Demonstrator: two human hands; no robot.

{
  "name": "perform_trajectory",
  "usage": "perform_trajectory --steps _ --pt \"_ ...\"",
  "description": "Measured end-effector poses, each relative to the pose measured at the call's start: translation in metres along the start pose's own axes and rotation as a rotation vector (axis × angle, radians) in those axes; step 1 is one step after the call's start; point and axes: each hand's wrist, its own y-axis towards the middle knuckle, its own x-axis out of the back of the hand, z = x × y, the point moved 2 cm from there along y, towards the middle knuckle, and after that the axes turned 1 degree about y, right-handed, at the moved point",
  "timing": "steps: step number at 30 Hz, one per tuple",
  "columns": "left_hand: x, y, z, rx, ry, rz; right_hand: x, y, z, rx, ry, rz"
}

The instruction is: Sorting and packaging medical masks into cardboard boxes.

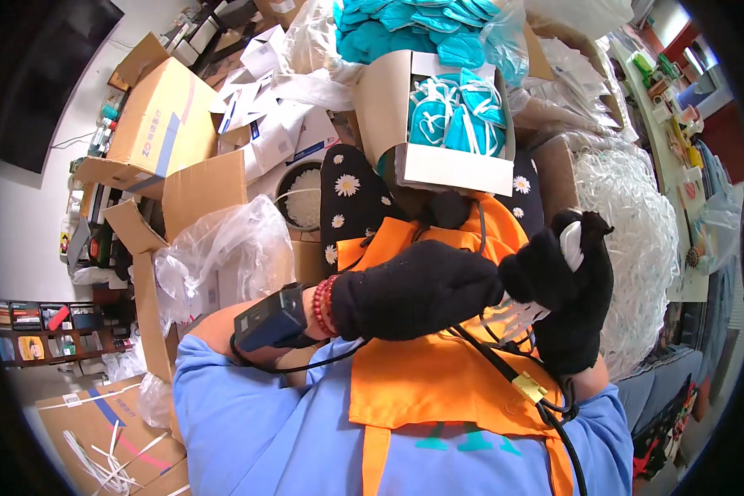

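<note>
Both my hands wear black gloves and meet in front of my chest, over an orange apron (pixel 422 380). My left hand (pixel 422 289) is closed, its fingertips beside the right hand; what they pinch is hidden. My right hand (pixel 566 289) is curled around white strips (pixel 570 245), which show between its fingers and hang as loose strands below. Beyond the hands, on my lap, an open white box (pixel 459 165) holds teal folded fabric pieces (pixel 471 120) with white straps.
A big clear bag of white strips (pixel 624 240) stands at the right. More teal pieces (pixel 422 29) are heaped at the far side. At left are an open carton (pixel 202 194) with clear plastic, a bucket of white pellets (pixel 304 198) and a larger carton (pixel 157 120). A black cable (pixel 496 360) crosses my apron.
</note>
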Motion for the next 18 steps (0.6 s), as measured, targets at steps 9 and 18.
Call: perform_trajectory --steps 9,18 --pt "-0.002 -0.039 -0.033 0.078 0.078 0.233 0.019 -0.047 0.019 -0.237 -0.443 0.271" --pt "0.074 -0.154 0.085 0.637 0.368 -0.072 0.112 -0.061 0.067 0.353 -0.795 -0.473"
